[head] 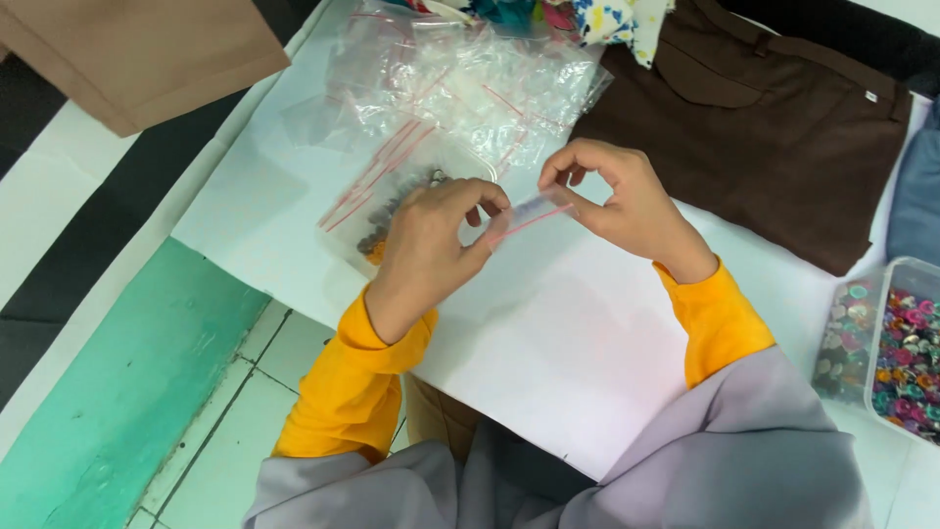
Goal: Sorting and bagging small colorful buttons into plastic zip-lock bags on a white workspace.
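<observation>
Both pinched: left hand [426,250] and right hand [612,196] clamped on small clear red-striped zip bag [534,214]; crinkly bag pile [460,83] far.

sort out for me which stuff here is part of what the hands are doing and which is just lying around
In hand:
left hand
right hand
small zip bag pinched between both hands

Lying about:
pile of empty zip bags
filled zip bag
brown garment
tub of coloured buttons

Left hand [426,245] and right hand [612,196] are raised close together, fingers [490,201] pinched shut, thumbs against forefingers. Both forearms, in orange sleeves, angle inward from the body.
</observation>
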